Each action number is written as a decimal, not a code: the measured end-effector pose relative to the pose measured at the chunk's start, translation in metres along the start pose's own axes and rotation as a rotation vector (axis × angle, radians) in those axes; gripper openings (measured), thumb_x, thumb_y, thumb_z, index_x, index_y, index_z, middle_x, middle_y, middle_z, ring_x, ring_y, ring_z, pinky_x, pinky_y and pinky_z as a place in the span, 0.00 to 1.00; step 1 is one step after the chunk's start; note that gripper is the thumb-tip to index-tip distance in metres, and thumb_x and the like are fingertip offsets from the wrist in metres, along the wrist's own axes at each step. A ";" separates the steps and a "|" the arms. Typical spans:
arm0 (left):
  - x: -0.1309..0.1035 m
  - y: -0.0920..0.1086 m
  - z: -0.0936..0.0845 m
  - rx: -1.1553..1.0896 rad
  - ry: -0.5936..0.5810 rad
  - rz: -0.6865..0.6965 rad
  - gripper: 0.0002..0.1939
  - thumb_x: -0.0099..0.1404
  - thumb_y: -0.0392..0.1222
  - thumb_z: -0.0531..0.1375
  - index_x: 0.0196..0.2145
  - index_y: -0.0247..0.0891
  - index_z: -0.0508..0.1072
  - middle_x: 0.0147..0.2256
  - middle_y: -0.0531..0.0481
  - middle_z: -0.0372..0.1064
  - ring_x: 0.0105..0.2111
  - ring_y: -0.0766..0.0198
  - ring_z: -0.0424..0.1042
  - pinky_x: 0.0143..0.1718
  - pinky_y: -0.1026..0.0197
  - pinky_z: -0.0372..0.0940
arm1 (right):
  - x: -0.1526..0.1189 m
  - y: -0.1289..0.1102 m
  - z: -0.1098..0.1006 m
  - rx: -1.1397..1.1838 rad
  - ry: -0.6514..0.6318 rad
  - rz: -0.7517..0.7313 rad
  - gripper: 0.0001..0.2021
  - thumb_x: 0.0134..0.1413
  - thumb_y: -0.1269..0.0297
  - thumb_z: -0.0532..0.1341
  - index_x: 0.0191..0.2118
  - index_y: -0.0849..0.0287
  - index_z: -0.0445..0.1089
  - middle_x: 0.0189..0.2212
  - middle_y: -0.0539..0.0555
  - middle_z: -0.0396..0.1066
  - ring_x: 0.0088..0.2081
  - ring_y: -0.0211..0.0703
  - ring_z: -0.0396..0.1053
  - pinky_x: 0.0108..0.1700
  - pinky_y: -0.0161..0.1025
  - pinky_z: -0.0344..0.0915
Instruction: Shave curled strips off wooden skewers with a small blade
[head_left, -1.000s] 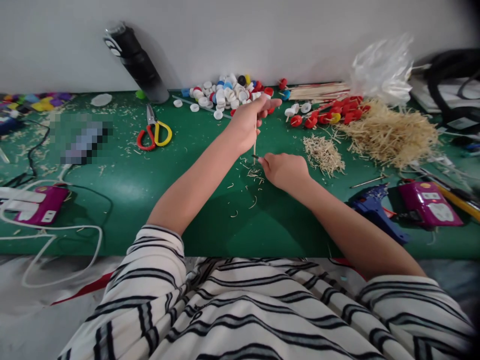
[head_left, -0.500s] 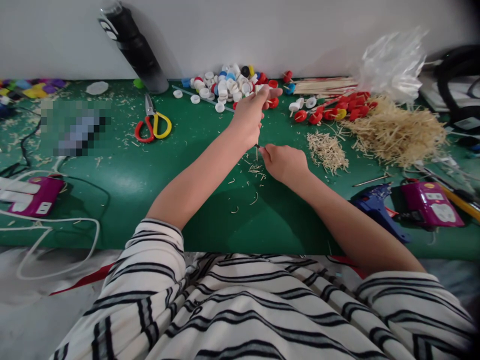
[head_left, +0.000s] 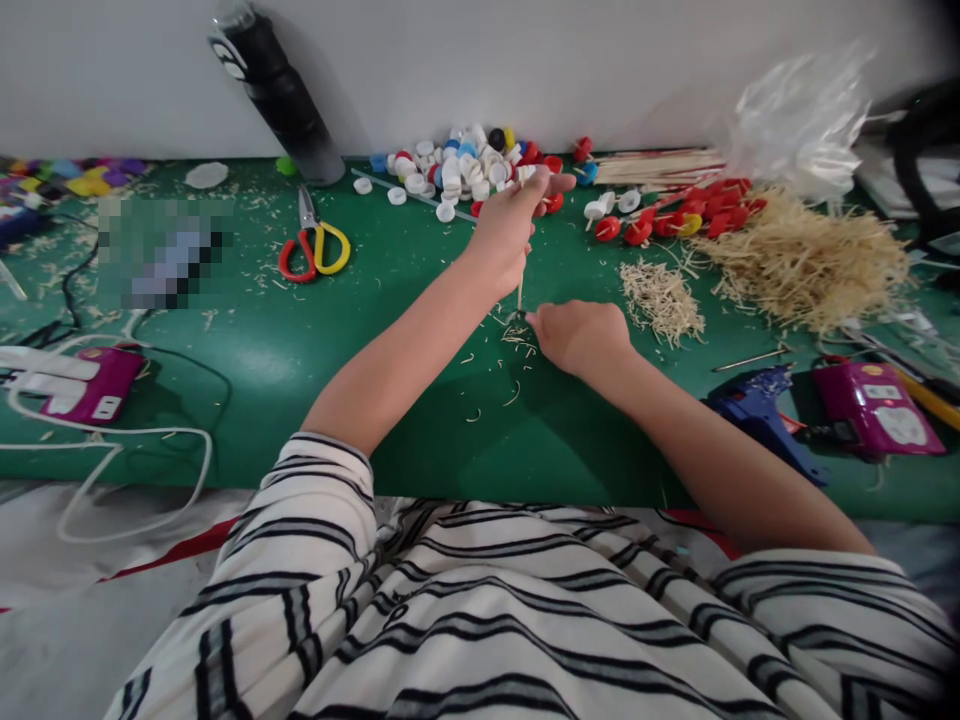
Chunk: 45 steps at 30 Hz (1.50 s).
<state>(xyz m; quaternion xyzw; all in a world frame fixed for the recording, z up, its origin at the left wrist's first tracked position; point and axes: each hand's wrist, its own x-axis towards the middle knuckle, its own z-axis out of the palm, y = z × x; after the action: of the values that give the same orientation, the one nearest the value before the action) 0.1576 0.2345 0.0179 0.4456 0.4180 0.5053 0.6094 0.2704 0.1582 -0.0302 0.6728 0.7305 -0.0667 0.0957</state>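
My left hand (head_left: 506,235) is closed around a thin wooden stick (head_left: 520,290), whose pale lower end sticks out below the palm toward the table. Its index finger points right, beside a red bottle cap (head_left: 554,203); whether the cap is on the stick is hidden. Just below and to the right, my right hand (head_left: 581,335) is closed, with the small dark tip of a thin blade (head_left: 522,316) showing at the thumb. The rest of that tool is covered by the fingers. Curled wood shavings (head_left: 516,334) lie beneath the stick's end.
Bottle caps (head_left: 469,170) are heaped by the wall. Farther right are wooden sticks (head_left: 652,166), red-capped sticks (head_left: 720,207), a shavings pile (head_left: 810,260) and a blue glue gun (head_left: 757,400). Scissors (head_left: 307,240), a black bottle (head_left: 289,110) and a white cable (head_left: 202,470) are on the left.
My right hand has drawn down and slightly away from my left hand, blade tip with it. More of the stick's lower end shows. The whole view has shifted slightly.
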 end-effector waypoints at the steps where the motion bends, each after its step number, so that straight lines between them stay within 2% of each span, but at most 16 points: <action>1: 0.000 0.000 -0.001 -0.005 0.002 -0.004 0.22 0.73 0.51 0.58 0.25 0.40 0.79 0.30 0.48 0.60 0.26 0.67 0.50 0.24 0.60 0.47 | -0.001 -0.001 0.000 -0.019 -0.011 0.000 0.28 0.71 0.50 0.43 0.51 0.57 0.77 0.41 0.67 0.79 0.40 0.56 0.76 0.37 0.47 0.64; 5: 0.004 -0.002 -0.005 -0.035 -0.024 -0.018 0.20 0.74 0.50 0.56 0.29 0.40 0.79 0.29 0.48 0.61 0.26 0.67 0.51 0.25 0.59 0.47 | -0.006 -0.003 -0.002 -0.040 -0.042 -0.016 0.28 0.72 0.52 0.42 0.53 0.56 0.76 0.43 0.66 0.80 0.40 0.57 0.77 0.37 0.48 0.64; 8: 0.007 -0.008 -0.006 -0.031 -0.082 0.009 0.20 0.72 0.55 0.58 0.32 0.40 0.80 0.31 0.46 0.64 0.28 0.66 0.54 0.26 0.59 0.48 | -0.006 0.000 -0.005 -0.022 -0.020 -0.018 0.28 0.72 0.50 0.41 0.52 0.55 0.76 0.43 0.66 0.79 0.41 0.57 0.76 0.36 0.47 0.62; 12: 0.007 -0.012 -0.006 -0.023 -0.168 0.050 0.21 0.68 0.61 0.61 0.31 0.41 0.81 0.34 0.45 0.67 0.30 0.67 0.59 0.26 0.60 0.50 | -0.002 0.004 -0.008 0.016 0.121 -0.013 0.29 0.71 0.48 0.41 0.50 0.56 0.76 0.38 0.64 0.79 0.37 0.54 0.75 0.35 0.45 0.60; 15: 0.004 -0.011 -0.004 -0.053 -0.185 0.046 0.21 0.67 0.60 0.63 0.31 0.39 0.81 0.32 0.47 0.66 0.27 0.71 0.64 0.24 0.63 0.51 | 0.001 0.004 -0.011 0.034 0.221 0.013 0.29 0.71 0.48 0.40 0.51 0.57 0.75 0.36 0.64 0.78 0.34 0.53 0.74 0.34 0.44 0.58; 18: 0.004 -0.009 -0.002 -0.042 -0.181 0.016 0.20 0.70 0.57 0.62 0.32 0.37 0.80 0.29 0.50 0.65 0.23 0.74 0.64 0.23 0.65 0.52 | 0.002 0.003 -0.012 0.049 0.247 0.018 0.29 0.71 0.48 0.40 0.50 0.57 0.74 0.35 0.64 0.78 0.33 0.54 0.74 0.33 0.44 0.56; 22: 0.005 -0.007 -0.001 -0.028 -0.150 -0.020 0.17 0.71 0.54 0.61 0.35 0.39 0.81 0.27 0.53 0.64 0.19 0.76 0.58 0.22 0.64 0.49 | 0.001 0.003 -0.011 0.054 0.254 0.020 0.30 0.71 0.47 0.39 0.50 0.57 0.74 0.35 0.63 0.78 0.33 0.53 0.73 0.33 0.44 0.56; 26: 0.006 -0.008 0.000 -0.012 -0.135 0.004 0.17 0.72 0.51 0.61 0.33 0.37 0.81 0.27 0.53 0.63 0.19 0.76 0.54 0.22 0.63 0.48 | 0.001 0.004 -0.013 0.057 0.270 0.024 0.30 0.71 0.48 0.39 0.51 0.58 0.74 0.36 0.64 0.78 0.34 0.53 0.73 0.34 0.44 0.56; 33: 0.009 -0.011 -0.001 -0.006 -0.144 0.043 0.15 0.73 0.47 0.60 0.37 0.33 0.80 0.27 0.53 0.62 0.20 0.76 0.59 0.23 0.66 0.50 | 0.002 0.003 -0.012 0.048 0.241 0.032 0.29 0.71 0.48 0.39 0.50 0.56 0.74 0.36 0.63 0.78 0.33 0.53 0.73 0.32 0.44 0.55; 36: 0.013 -0.013 -0.004 0.028 -0.119 0.049 0.15 0.73 0.49 0.59 0.41 0.36 0.82 0.26 0.52 0.65 0.20 0.75 0.60 0.24 0.65 0.52 | 0.003 0.002 -0.008 0.042 0.193 0.023 0.29 0.71 0.47 0.39 0.50 0.56 0.74 0.37 0.63 0.78 0.34 0.53 0.73 0.33 0.43 0.56; 41: 0.019 -0.016 -0.007 0.062 -0.079 0.029 0.14 0.72 0.51 0.59 0.45 0.43 0.82 0.25 0.51 0.68 0.21 0.71 0.63 0.25 0.61 0.53 | 0.004 0.001 -0.006 0.043 0.191 0.008 0.29 0.72 0.48 0.39 0.51 0.57 0.73 0.38 0.64 0.78 0.35 0.54 0.74 0.34 0.45 0.58; 45: 0.015 -0.013 -0.007 0.144 -0.069 0.067 0.15 0.74 0.50 0.58 0.43 0.41 0.82 0.26 0.52 0.68 0.20 0.73 0.62 0.24 0.63 0.53 | 0.004 0.003 -0.004 0.048 0.192 0.001 0.30 0.72 0.48 0.39 0.50 0.58 0.74 0.38 0.65 0.78 0.35 0.54 0.74 0.35 0.45 0.58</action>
<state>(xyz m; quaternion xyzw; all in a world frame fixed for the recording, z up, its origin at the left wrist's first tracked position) 0.1563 0.2493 0.0028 0.5193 0.4170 0.4784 0.5724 0.2727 0.1633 -0.0272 0.6785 0.7343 -0.0196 0.0093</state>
